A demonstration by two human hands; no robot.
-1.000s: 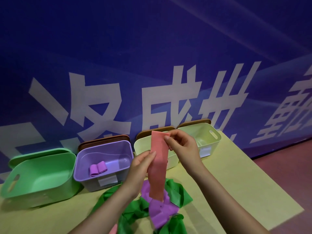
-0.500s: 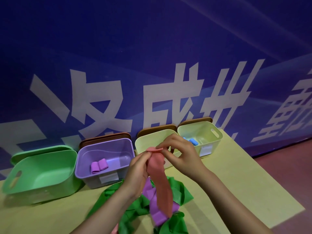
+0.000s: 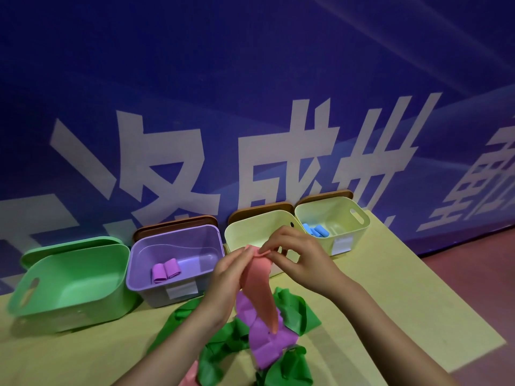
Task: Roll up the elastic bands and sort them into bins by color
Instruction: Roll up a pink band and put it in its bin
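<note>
Pinched between both our hands — left hand (image 3: 227, 277) and right hand (image 3: 295, 260) each curled on its top end — the pink band (image 3: 260, 291) hangs down over the loose green bands (image 3: 295, 310) and purple band (image 3: 267, 341) heaped near the table's (image 3: 390, 316) front edge. Along the back edge stand four bins: the green bin (image 3: 69, 282), the purple bin (image 3: 172, 263) holding two purple rolls (image 3: 165, 271), a pale yellow bin (image 3: 250, 232), and another (image 3: 334, 221) holding blue rolls (image 3: 316, 230).
</note>
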